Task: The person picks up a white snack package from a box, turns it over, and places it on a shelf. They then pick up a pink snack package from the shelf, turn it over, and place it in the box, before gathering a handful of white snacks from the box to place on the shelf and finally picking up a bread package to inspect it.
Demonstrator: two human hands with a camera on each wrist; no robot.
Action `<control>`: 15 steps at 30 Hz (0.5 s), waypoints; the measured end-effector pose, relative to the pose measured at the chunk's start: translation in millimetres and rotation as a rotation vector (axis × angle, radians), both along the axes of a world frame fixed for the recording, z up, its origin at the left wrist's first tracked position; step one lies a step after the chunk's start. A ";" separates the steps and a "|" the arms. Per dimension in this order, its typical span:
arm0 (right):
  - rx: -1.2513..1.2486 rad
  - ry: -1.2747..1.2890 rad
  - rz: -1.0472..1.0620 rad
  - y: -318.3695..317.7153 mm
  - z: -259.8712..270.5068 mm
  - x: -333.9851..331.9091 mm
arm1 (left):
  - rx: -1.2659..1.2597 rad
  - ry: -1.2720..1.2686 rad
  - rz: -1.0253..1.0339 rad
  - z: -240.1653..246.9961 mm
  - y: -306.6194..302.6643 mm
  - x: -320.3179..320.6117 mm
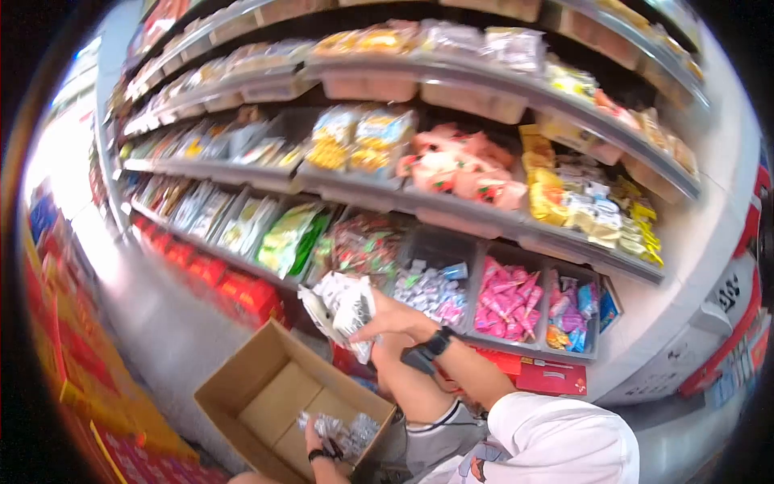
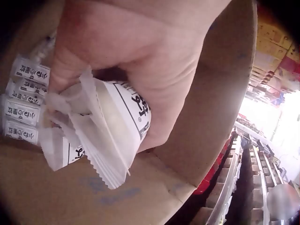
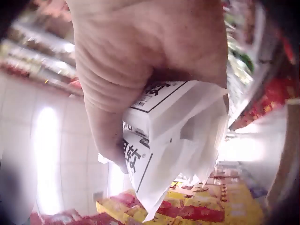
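My left hand (image 1: 316, 444) reaches down inside a cardboard box (image 1: 242, 363). In the left wrist view the left hand (image 2: 136, 61) curls its fingers round white wrapped packets (image 2: 112, 122) with black print; a row of small printed packets (image 2: 21, 112) lies beside it. Above the box's right side, my right hand (image 1: 391, 317) grips several white packets (image 1: 343, 306) in front of the lowest shelf. The right wrist view shows the right hand (image 3: 154, 61) with thumb and fingers round the white packets (image 3: 173, 126), their wrapper ends hanging down.
Shelves (image 1: 371, 189) of bagged snacks rise ahead. Bins of pink packets (image 1: 508, 302) and small white-purple pieces (image 1: 431, 290) stand right of the right hand. Red boxes (image 1: 242, 294) line the shelf foot, and red and yellow cartons (image 1: 105, 387) stand at left. Grey floor (image 1: 177, 323) lies between.
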State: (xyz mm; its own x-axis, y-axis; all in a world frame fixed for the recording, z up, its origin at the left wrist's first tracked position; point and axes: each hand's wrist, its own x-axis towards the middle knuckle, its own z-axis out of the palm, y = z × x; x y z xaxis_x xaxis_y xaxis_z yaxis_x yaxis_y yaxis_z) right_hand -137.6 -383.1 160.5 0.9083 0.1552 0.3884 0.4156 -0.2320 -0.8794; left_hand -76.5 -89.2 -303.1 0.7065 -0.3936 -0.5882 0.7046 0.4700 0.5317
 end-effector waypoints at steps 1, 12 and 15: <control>-0.077 -0.036 -0.064 -11.7 24.9 -18.5 | -0.031 -0.038 -0.003 -35.3 -1.2 8.3; -0.852 -0.548 -0.864 -96.6 233.3 -166.3 | 0.215 0.204 -0.041 -17.9 -11.8 -8.7; -1.236 -0.597 -1.072 -136.4 260.1 -158.3 | 0.153 0.180 -0.088 -17.3 -13.1 -8.7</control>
